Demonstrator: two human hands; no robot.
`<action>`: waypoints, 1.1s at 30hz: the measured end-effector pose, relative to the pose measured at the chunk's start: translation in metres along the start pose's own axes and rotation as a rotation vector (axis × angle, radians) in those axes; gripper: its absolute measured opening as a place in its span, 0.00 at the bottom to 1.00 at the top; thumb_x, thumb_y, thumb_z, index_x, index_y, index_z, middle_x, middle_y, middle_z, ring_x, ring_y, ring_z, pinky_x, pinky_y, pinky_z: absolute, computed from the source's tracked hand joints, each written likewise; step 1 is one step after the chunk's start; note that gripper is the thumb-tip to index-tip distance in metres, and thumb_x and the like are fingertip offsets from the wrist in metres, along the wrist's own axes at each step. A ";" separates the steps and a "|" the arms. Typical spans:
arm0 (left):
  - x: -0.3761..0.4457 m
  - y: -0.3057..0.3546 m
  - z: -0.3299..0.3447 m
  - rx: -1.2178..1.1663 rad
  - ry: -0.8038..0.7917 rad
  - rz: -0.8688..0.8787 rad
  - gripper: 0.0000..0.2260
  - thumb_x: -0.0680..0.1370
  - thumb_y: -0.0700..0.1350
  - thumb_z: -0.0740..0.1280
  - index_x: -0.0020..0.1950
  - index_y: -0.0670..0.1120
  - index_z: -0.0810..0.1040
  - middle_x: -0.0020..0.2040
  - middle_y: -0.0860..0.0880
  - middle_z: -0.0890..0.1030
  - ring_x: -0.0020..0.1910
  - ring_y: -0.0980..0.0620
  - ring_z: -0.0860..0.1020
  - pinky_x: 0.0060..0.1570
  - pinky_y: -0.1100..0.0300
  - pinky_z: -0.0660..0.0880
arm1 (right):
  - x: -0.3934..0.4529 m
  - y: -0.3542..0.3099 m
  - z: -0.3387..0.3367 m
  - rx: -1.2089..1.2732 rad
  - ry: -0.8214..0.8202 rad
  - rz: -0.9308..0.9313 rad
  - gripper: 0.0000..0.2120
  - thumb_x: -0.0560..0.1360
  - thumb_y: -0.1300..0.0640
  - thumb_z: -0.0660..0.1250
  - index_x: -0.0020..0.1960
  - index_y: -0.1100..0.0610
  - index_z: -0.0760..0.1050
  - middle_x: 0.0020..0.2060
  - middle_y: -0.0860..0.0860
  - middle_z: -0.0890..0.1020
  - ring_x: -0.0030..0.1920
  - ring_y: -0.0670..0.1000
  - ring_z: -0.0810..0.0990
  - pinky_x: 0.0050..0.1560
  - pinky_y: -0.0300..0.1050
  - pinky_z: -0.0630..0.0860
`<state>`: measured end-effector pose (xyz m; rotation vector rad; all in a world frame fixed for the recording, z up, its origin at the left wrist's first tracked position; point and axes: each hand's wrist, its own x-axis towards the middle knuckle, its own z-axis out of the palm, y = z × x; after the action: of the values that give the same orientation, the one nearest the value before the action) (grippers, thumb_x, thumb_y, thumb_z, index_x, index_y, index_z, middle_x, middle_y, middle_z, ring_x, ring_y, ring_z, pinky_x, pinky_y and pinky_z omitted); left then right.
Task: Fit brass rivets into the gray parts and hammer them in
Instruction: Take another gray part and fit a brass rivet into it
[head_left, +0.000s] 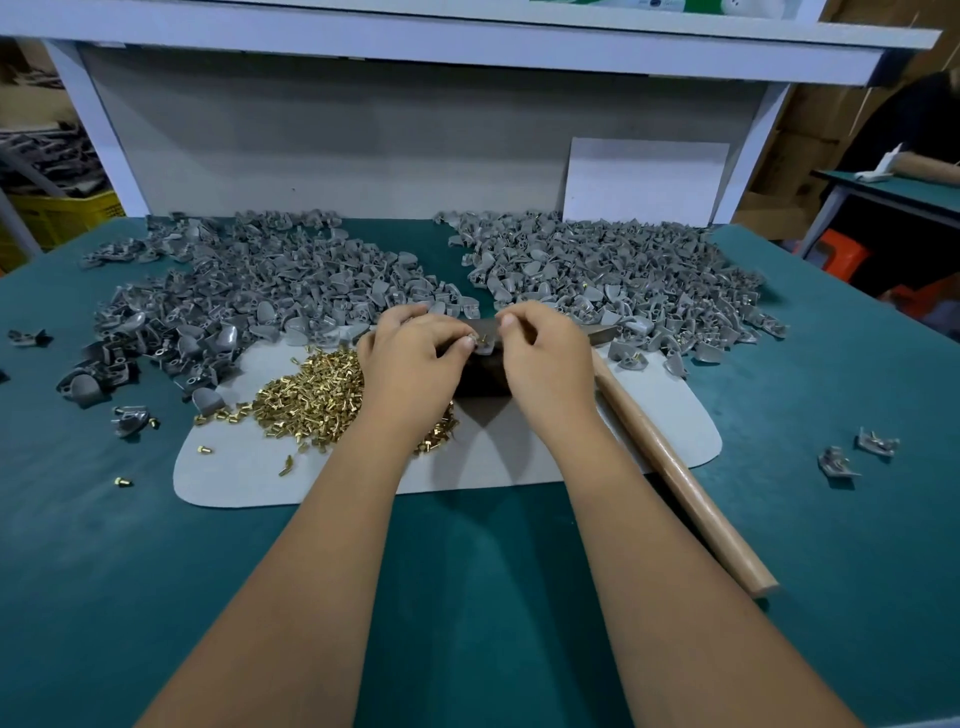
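My left hand (410, 358) and my right hand (545, 356) meet over a dark metal block (480, 382) on a pale mat (498, 457). Between the fingertips sits a small gray part (483, 347) with a brass rivet (475, 340) at it. My left fingers pinch the rivet and my right fingers curl onto the part. A heap of loose brass rivets (311, 395) lies on the mat under my left wrist. A wooden-handled hammer (675, 473) lies to the right of my right forearm, its head hidden behind my hand.
Two large piles of gray parts cover the green table: a left pile (249, 291) and a right pile (613, 275). A few stray parts (857, 452) lie at the right, stray rivets (122, 482) at the left. A white board (644, 182) leans at the back.
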<state>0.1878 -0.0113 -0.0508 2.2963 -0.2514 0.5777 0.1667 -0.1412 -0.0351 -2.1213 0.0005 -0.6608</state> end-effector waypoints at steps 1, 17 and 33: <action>0.000 0.000 0.000 -0.008 0.000 -0.004 0.07 0.80 0.49 0.67 0.52 0.55 0.85 0.57 0.62 0.81 0.69 0.53 0.65 0.62 0.55 0.52 | 0.001 0.000 0.000 0.051 0.006 0.043 0.09 0.78 0.56 0.60 0.48 0.53 0.79 0.41 0.48 0.82 0.45 0.50 0.79 0.50 0.51 0.76; -0.002 0.002 -0.005 -0.039 -0.001 -0.014 0.05 0.77 0.51 0.70 0.51 0.56 0.85 0.53 0.64 0.81 0.69 0.53 0.65 0.62 0.54 0.53 | 0.005 0.002 0.003 -0.021 -0.053 0.011 0.03 0.73 0.59 0.70 0.41 0.54 0.81 0.38 0.45 0.80 0.42 0.47 0.78 0.48 0.48 0.76; -0.003 0.004 -0.003 -0.006 0.015 -0.010 0.05 0.78 0.50 0.69 0.48 0.57 0.86 0.48 0.68 0.77 0.68 0.53 0.66 0.58 0.58 0.51 | 0.003 -0.003 0.006 -0.191 -0.026 -0.104 0.06 0.73 0.61 0.67 0.37 0.54 0.76 0.38 0.45 0.75 0.43 0.51 0.76 0.49 0.54 0.73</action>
<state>0.1824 -0.0122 -0.0479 2.2855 -0.2336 0.5887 0.1709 -0.1355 -0.0339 -2.3266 -0.0636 -0.7186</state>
